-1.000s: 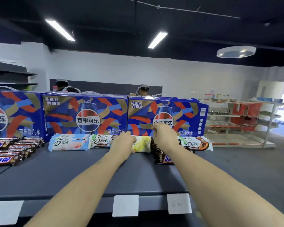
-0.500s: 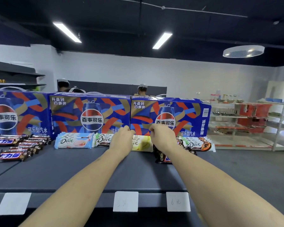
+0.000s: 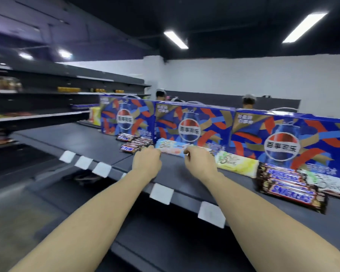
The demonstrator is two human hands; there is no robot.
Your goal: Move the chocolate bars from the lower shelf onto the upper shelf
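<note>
On the dark upper shelf (image 3: 82,138) a pale blue and pink Dove bar (image 3: 172,148) lies flat in front of the Pepsi boxes. My left hand (image 3: 146,161) has its fingers curled against the bar's left end; the grip is hidden. My right hand (image 3: 199,163) pinches the bar's right end between thumb and finger. To the right lie a yellow Dove bar (image 3: 237,163), a stack of Snickers bars (image 3: 290,190) and a white Dove bar (image 3: 327,182). Another Snickers stack (image 3: 133,143) lies to the left. The lower shelf (image 3: 165,244) is dark and blurred.
Three blue Pepsi boxes (image 3: 192,124) stand along the back of the shelf. White price tags (image 3: 161,193) line its front edge. Wall shelves with goods (image 3: 37,91) run along the left. Two people (image 3: 161,94) stand behind the boxes.
The view has swung left and tilted. Both hands have moved left, from the brown and yellow Dove bars to the pale blue Dove bar.
</note>
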